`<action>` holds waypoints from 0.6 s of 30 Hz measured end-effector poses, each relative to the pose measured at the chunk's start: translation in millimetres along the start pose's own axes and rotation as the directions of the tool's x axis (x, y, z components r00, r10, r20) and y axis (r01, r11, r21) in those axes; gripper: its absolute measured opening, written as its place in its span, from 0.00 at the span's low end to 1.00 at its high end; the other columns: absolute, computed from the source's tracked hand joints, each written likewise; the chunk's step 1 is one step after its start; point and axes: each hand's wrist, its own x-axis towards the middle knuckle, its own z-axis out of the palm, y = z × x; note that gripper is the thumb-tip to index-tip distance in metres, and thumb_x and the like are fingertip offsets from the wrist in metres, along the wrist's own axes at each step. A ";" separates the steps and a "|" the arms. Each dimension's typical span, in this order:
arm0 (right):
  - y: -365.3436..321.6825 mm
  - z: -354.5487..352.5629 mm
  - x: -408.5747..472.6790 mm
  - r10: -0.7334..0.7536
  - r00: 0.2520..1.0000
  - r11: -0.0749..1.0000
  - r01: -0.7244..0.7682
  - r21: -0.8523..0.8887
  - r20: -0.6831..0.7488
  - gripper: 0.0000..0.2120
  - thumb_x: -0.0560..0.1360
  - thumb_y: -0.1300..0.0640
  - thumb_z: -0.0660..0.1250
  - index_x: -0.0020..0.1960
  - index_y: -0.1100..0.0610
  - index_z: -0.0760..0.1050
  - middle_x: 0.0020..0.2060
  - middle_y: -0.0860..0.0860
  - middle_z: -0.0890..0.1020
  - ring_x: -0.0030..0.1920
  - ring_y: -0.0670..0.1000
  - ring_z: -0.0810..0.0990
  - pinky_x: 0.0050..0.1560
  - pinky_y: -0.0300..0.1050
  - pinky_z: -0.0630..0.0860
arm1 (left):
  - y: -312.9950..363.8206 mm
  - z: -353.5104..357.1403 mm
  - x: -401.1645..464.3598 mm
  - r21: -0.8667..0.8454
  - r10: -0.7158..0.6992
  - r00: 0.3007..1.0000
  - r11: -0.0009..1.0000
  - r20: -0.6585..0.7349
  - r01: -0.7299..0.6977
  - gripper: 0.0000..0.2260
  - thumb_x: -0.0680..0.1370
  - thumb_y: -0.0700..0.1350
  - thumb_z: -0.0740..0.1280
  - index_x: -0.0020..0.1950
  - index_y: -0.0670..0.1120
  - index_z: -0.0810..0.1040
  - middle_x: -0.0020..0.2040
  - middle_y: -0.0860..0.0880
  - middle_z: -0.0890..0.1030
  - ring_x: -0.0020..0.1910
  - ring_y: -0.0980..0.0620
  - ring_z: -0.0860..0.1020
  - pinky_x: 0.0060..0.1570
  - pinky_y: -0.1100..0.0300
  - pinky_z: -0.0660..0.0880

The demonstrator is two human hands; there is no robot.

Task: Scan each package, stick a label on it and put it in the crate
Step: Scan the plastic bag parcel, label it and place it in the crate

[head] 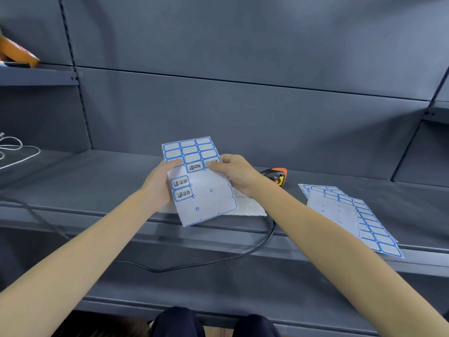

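Note:
I hold a sheet of blue-bordered labels (pixel 201 188) above the grey shelf (pixel 97 186). My left hand (pixel 159 183) grips its left edge. My right hand (pixel 234 175) pinches a handwritten label at the sheet's right side, thumb and fingers closed on it. Several labels on the sheet carry handwriting, and part of the backing is bare. Under the sheet lies a white padded package (pixel 245 205), mostly hidden. An orange and black scanner (pixel 277 175) lies on the shelf behind my right wrist. No crate is in view.
More label sheets (pixel 352 215) lie stacked at the shelf's right front edge. The scanner's black cable (pixel 206 262) loops down over the lower shelf. A white cable (pixel 17 152) lies at far left. An orange box (pixel 17 54) sits on the upper left shelf.

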 end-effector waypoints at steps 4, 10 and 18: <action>-1.5 -25.9 -5.7 -0.041 0.991 0.997 0.048 0.056 -0.124 0.13 0.75 0.63 0.69 0.58 0.67 0.77 0.53 0.61 0.83 0.48 0.57 0.82 0.55 0.54 0.79 | 7.6 9.8 -1.3 0.073 0.002 1.000 0.997 -0.027 0.000 0.06 0.79 0.45 0.65 0.55 0.48 0.77 0.55 0.44 0.81 0.48 0.46 0.81 0.45 0.52 0.79; 2.0 -134.3 -32.2 -0.001 0.940 1.000 0.004 0.009 -0.340 0.06 0.74 0.62 0.70 0.51 0.62 0.80 0.47 0.58 0.84 0.40 0.53 0.84 0.50 0.52 0.81 | 1.8 -0.8 17.0 0.545 0.174 0.954 0.838 -0.244 -0.013 0.19 0.77 0.43 0.68 0.67 0.45 0.72 0.66 0.45 0.74 0.62 0.45 0.74 0.59 0.55 0.70; 65.7 -260.1 -86.6 0.170 0.757 0.926 -0.341 -0.159 -0.631 0.09 0.72 0.62 0.73 0.49 0.67 0.80 0.32 0.56 0.81 0.29 0.51 0.78 0.34 0.42 0.77 | -12.6 -11.0 27.4 0.752 -0.016 0.926 0.578 -0.377 0.316 0.29 0.67 0.54 0.77 0.58 0.42 0.68 0.65 0.41 0.72 0.67 0.38 0.68 0.64 0.45 0.68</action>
